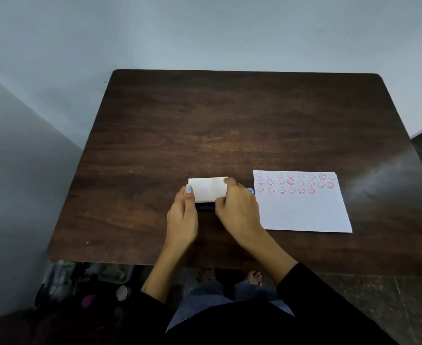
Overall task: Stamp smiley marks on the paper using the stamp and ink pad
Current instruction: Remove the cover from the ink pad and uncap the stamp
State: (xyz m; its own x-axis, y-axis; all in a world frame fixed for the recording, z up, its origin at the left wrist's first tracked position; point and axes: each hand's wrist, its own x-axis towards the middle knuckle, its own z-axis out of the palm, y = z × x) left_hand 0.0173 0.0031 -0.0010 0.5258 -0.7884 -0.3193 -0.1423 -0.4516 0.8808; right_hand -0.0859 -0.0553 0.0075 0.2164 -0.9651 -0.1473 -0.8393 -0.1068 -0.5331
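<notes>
A white sheet of paper [304, 210] lies on the right of the dark wooden table [230, 120], with three rows of red smiley marks across its top. Left of it sits the ink pad [206, 189], its white lid over a dark blue base. My left hand [182, 215] grips the pad's left side, thumb on the lid. My right hand [237, 207] holds the pad's right side, fingers on the lid's edge. A bit of blue, probably the stamp [251, 190], peeks out behind my right hand next to the paper.
The table stands against a pale wall at the back and left. Its front edge is close to my lap. Below the table at the left lie a plastic box and some small items on the floor.
</notes>
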